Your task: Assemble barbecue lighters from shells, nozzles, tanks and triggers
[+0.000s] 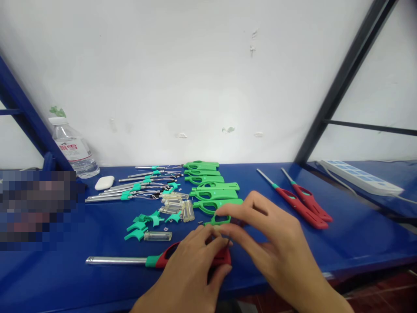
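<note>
My left hand [195, 265] is closed over the red handle of a long-nosed gas lighter [117, 261]. The lighter lies near the table's front edge, its metal tube pointing left, and my fingers hide part of the handle. Just beyond, my right hand [276, 230] has its thumb and index finger apart, with the thumb close to my left fingers. Its fingertips are beside a green handle shell [221, 219], which my right hand partly covers; nothing shows between them. Left of my hands are a clear fuel tank [158, 236] and several green triggers [137, 230].
Several green handle shells [215, 194] line the back, beside metal tubes with wires [107, 198] and clear tanks [188, 211]. Two red lighters [301, 206] lie right. A water bottle [76, 152], white case [104, 183] and power strip [361, 176] stand farther out.
</note>
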Demonstrator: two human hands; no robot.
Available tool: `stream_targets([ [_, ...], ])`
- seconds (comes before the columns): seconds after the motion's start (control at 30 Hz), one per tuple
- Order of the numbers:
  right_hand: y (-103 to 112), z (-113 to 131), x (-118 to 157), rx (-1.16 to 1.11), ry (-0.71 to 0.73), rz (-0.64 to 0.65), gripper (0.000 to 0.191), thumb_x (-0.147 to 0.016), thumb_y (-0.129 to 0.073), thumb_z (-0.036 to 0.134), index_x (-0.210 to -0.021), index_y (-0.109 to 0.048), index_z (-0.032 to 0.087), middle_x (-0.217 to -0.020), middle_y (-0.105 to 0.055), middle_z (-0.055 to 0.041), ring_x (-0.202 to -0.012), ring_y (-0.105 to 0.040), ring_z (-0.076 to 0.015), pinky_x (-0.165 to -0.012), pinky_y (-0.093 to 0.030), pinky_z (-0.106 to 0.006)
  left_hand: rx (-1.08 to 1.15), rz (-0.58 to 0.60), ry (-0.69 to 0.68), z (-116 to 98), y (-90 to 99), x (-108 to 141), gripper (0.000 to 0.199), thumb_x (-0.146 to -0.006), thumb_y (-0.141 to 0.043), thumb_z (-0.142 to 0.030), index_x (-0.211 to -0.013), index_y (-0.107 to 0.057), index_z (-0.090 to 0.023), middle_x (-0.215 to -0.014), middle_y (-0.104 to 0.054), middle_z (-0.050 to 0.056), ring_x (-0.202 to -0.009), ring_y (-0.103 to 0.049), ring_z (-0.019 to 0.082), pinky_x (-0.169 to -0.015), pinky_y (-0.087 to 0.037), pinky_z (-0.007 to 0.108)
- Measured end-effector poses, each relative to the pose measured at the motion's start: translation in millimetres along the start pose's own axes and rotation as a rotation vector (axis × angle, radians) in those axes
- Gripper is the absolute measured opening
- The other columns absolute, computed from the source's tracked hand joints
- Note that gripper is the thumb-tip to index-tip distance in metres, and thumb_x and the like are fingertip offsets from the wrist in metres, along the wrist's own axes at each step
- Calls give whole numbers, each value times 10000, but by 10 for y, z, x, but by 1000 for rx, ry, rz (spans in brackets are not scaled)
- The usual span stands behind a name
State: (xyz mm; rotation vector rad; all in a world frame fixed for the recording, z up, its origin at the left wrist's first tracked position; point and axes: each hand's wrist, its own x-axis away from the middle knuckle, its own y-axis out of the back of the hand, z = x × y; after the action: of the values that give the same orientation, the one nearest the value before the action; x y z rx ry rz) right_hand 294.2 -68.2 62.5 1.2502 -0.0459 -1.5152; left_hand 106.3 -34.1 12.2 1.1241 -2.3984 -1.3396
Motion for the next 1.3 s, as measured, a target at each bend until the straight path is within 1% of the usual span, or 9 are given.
stream_targets([
  [0.17, 70, 40, 19, -81, -55, 5, 301, -1126, -454, 261, -1335, -664, 311, -1083, -637, -9, -905, -649, -135, -789, -503, -270, 47, -5, 13, 5, 5, -14, 232, -953, -655, -148, -1161, -664, -250, -1217, -651, 47, -1163, -626, 267, -1060, -518, 471],
  [0.33, 59, 58, -30, -315, -216, 32, 234, -1097, -536, 343, -965, -714, 269, -893, -687, 24, -811, -628, -136, -710, -470, -251, 63, -11, 4, -4, 11, -16, 267, -954, -659, -160, -1205, -669, -251, -1217, -649, 48, -1158, -619, 264, -1082, -497, 461],
  [0.43, -13, 46, -49, -480, -396, 57, 301, -1027, -633, 450, -804, -618, 249, -675, -540, 62, -600, -466, -125, -550, -375, -266, 49, 5, 10, -1, 13, -8, 312, -959, -654, -177, -1264, -668, -244, -1237, -642, 67, -1167, -617, 274, -1105, -485, 473],
  [0.53, -70, 54, -43, -602, -485, 50, 376, -959, -710, 460, -748, -473, 257, -610, -406, 97, -555, -347, -117, -512, -308, -263, 54, 1, 0, 9, 12, -6, 342, -957, -648, -177, -1287, -664, -261, -1248, -641, 63, -1178, -616, 272, -1081, -504, 459],
  [0.7, -76, 105, -55, -509, -462, 11, 405, -978, -680, 462, -738, -430, 253, -612, -396, 97, -548, -362, -104, -518, -304, -256, 50, -2, -4, 14, 12, -21, 296, -971, -639, -194, -1259, -673, -255, -1221, -640, 66, -1172, -619, 269, -1095, -498, 456],
  [0.8, -37, 91, -82, -515, -447, 89, 410, -1046, -583, 532, -769, -530, 233, -617, -406, 89, -518, -334, -92, -485, -269, -254, 42, -2, -4, 13, 15, -38, 277, -971, -643, -204, -1241, -675, -254, -1223, -642, 66, -1168, -620, 273, -1113, -486, 466],
  [0.93, 32, -17, -73, -621, -428, 204, 533, -1014, -588, 655, -736, -634, 203, -580, -435, 73, -495, -349, -85, -478, -260, -258, 37, -6, 4, 7, 21, -35, 325, -959, -652, -193, -1273, -670, -276, -1246, -652, 60, -1180, -618, 283, -1104, -489, 484],
  [1.1, 38, -134, -40, -838, -463, 254, 545, -1092, -405, 651, -1019, -700, 199, -602, -507, 57, -565, -503, -128, -573, -411, -257, 33, 0, 24, -15, 40, -21, 255, -957, -651, -175, -1193, -699, -260, -1237, -667, 49, -1156, -624, 279, -1069, -505, 482],
  [1.3, -33, -23, -70, -686, -544, 156, 417, -981, -685, 592, -822, -565, 226, -631, -498, 73, -570, -420, -106, -534, -320, -241, 49, -16, -5, -2, 36, -22, 252, -956, -667, -179, -1199, -690, -243, -1207, -653, 54, -1129, -627, 254, -1123, -473, 466],
])
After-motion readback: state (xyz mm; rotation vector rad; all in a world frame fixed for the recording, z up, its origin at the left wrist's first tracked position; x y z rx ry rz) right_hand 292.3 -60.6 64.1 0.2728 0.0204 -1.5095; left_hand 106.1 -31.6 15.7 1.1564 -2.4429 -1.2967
